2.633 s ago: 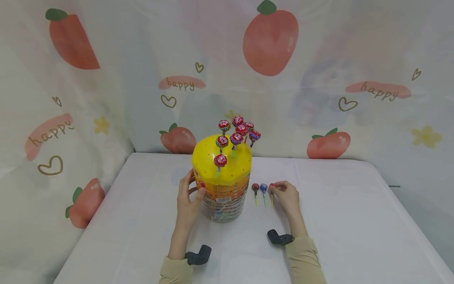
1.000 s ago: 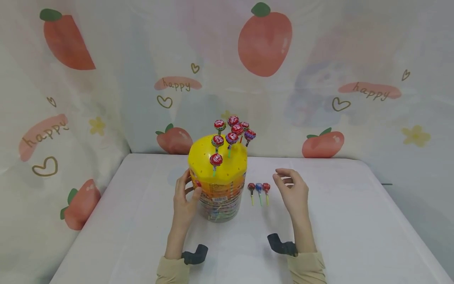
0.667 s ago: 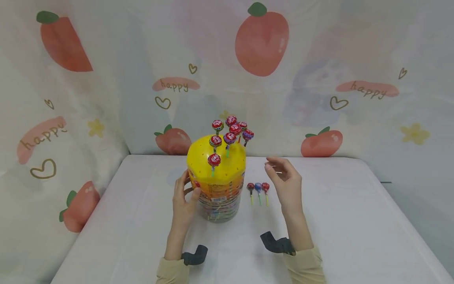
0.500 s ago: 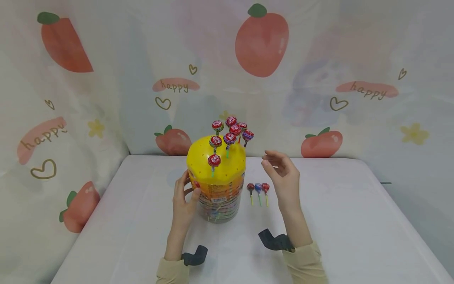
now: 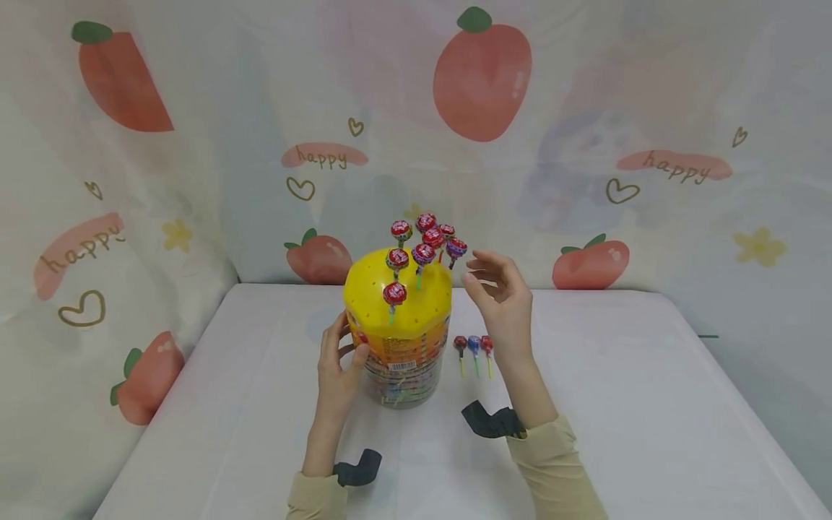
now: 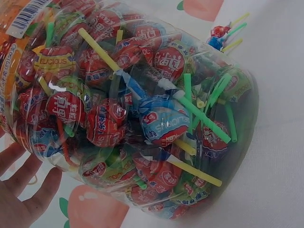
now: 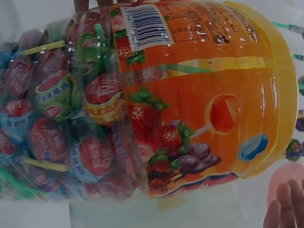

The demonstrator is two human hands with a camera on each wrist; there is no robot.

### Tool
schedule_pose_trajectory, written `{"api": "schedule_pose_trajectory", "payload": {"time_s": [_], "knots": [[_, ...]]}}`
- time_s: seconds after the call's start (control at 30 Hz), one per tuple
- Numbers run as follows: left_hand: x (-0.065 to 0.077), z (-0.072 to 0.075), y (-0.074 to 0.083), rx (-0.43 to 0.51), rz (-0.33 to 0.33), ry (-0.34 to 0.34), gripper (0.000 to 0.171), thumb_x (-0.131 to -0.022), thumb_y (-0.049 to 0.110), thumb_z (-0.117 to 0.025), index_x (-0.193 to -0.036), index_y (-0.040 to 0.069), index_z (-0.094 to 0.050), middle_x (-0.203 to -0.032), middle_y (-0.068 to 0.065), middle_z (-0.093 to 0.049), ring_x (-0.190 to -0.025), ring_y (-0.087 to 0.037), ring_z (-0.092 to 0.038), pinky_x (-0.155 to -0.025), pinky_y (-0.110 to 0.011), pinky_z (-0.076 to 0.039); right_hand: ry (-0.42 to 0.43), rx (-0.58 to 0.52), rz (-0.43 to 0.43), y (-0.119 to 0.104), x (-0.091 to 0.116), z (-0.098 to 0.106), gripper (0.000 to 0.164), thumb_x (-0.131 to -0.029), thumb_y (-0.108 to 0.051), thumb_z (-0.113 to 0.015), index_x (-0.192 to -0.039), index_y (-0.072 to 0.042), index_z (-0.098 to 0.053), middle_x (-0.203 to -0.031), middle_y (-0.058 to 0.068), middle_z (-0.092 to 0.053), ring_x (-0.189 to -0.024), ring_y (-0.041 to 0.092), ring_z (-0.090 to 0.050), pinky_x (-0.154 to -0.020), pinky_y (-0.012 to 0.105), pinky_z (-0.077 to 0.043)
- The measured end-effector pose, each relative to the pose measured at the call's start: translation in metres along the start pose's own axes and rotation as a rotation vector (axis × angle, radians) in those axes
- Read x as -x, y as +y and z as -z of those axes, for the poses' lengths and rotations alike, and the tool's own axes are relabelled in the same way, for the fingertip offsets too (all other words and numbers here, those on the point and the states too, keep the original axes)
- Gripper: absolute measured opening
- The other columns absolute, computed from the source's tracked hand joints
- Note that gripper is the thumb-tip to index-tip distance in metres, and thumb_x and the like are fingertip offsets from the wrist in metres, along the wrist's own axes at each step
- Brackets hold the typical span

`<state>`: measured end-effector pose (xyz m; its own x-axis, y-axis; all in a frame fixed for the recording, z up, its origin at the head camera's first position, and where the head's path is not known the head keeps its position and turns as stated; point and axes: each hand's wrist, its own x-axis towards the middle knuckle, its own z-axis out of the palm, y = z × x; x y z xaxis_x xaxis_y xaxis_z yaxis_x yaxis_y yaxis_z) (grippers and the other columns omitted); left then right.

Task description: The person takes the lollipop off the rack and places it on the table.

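Note:
A clear jar full of wrapped lollipops, with an orange label, stands upright on the table. Its yellow lid has small holes, and several lollipops stick up out of it. My left hand holds the jar's left side, thumb toward me and fingers reaching round behind. My right hand hovers right of the lid, fingers loosely bent with nothing in them, its fingertips close to the purple lollipop at the lid's right edge. In the right wrist view, its fingers show at the lower right corner.
Three lollipops lie in a row right of the jar: a dark red one, a blue one and a red one, sticks toward me. A white cloth covers the table. Behind hangs a fruit-print curtain.
My right hand has let go of the red lollipop beside the other two, then risen and moved left toward the lollipops on the lid. My left hand stays on the jar.

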<state>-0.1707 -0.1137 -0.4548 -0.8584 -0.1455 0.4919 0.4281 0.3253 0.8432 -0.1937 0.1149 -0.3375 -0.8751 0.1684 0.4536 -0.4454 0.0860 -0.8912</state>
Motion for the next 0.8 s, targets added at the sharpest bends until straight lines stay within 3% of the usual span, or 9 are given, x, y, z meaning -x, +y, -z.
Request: {"api": "schedule_pose_trajectory", "payload": {"time_s": [0.1,0.23,0.33,0.53,0.8], "knots": [[0.0,-0.001,0.0,-0.003,0.006,-0.001,0.06,-0.094,0.03,-0.06,-0.148,0.017,-0.036,-0.137,-0.01,-0.048,-0.127,-0.024,-0.047,-0.098,-0.05,-0.049,-0.005,-0.017,0.027,-0.002,-0.005,-0.004,0.036,-0.09,-0.009,-0.065,-0.125,-0.004,-0.057,-0.11,0.002,-0.061,-0.1,0.016,-0.057,-0.09,0.024,-0.048],[0.0,0.0,0.002,0.002,0.017,-0.001,0.06,-0.094,0.026,-0.061,-0.147,0.017,-0.036,-0.138,-0.009,-0.048,-0.128,-0.023,-0.047,-0.099,-0.051,-0.048,-0.018,-0.022,0.035,-0.005,-0.011,-0.011,0.038,-0.09,-0.01,-0.066,-0.126,-0.004,-0.057,-0.109,-0.004,-0.06,-0.1,0.015,-0.058,-0.09,0.026,-0.049],[0.0,0.0,0.001,0.004,0.024,-0.003,0.06,-0.093,0.024,-0.062,-0.147,0.018,-0.036,-0.138,-0.008,-0.048,-0.128,-0.022,-0.046,-0.099,-0.05,-0.047,-0.024,-0.024,0.029,-0.007,-0.013,-0.016,0.038,-0.09,-0.012,-0.066,-0.126,-0.004,-0.057,-0.107,-0.009,-0.059,-0.099,0.015,-0.057,-0.089,0.024,-0.049],[-0.001,0.0,-0.001,0.008,0.007,-0.006,0.06,-0.094,0.025,-0.062,-0.147,0.018,-0.037,-0.138,-0.008,-0.048,-0.128,-0.022,-0.047,-0.099,-0.042,-0.049,-0.01,-0.011,0.034,-0.008,-0.016,-0.021,0.032,-0.09,-0.015,-0.066,-0.12,-0.005,-0.059,-0.098,-0.009,-0.06,-0.093,0.015,-0.057,-0.083,0.021,-0.049],[-0.001,0.0,-0.001,0.03,0.02,-0.011,0.06,-0.094,0.026,-0.061,-0.148,0.02,-0.036,-0.138,-0.008,-0.047,-0.128,-0.023,-0.045,-0.099,-0.055,-0.046,-0.003,0.011,0.043,-0.01,-0.016,-0.022,0.029,-0.091,-0.017,-0.065,-0.117,-0.005,-0.06,-0.096,-0.011,-0.06,-0.091,0.014,-0.057,-0.082,0.022,-0.047]]}}
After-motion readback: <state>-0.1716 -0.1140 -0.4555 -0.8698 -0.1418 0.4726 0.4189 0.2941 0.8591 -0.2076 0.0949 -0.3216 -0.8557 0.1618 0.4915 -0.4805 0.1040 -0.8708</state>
